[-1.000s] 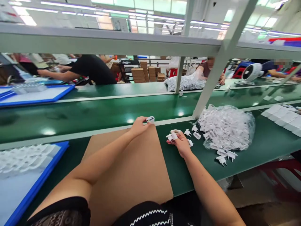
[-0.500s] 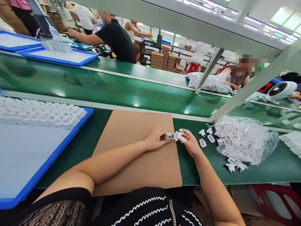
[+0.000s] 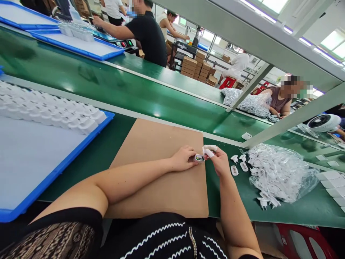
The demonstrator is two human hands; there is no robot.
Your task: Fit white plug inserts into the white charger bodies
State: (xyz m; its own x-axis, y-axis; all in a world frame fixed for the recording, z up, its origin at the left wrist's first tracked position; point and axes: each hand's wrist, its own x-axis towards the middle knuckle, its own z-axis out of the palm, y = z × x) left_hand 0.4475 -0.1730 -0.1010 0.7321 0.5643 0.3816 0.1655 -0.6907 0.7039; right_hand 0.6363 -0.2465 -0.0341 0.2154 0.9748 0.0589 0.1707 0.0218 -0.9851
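nearest, at six o'clock from the casing, is the wearer's black top point(image 3: 161, 237) with wavy white trim. the cardboard point(image 3: 161, 198) lies flat in front of it, and the casing point(image 3: 199, 158) is held over its right-hand edge. the casing is a small, glossy white shell with rounded ends; its open mouth faces up, showing a dark inside with bits of yellow-green and pale parts. the left hand point(image 3: 184, 159), at nine o'clock, has thumb and fingers closed on its end. the right hand point(image 3: 219, 162), at three o'clock, has white wraps on thumb and forefinger and pinches a white piece point(image 3: 203, 150) just beside the mouth; the fingers hide most of it, so i cannot tell its full shape.

farther out at three o'clock lie four loose plugs point(image 3: 234, 159), white, some with pins showing, then a clear bag point(image 3: 280, 176) crammed with more. at nine o'clock a blue-rimmed tray point(image 3: 37, 151) carries rows of white shells point(image 3: 48, 104) along its far side. beyond, at twelve, runs the green belt point(image 3: 129, 90). farthest, a co-worker in black point(image 3: 149, 36) is at eleven, another in brown point(image 3: 281, 100) at two.
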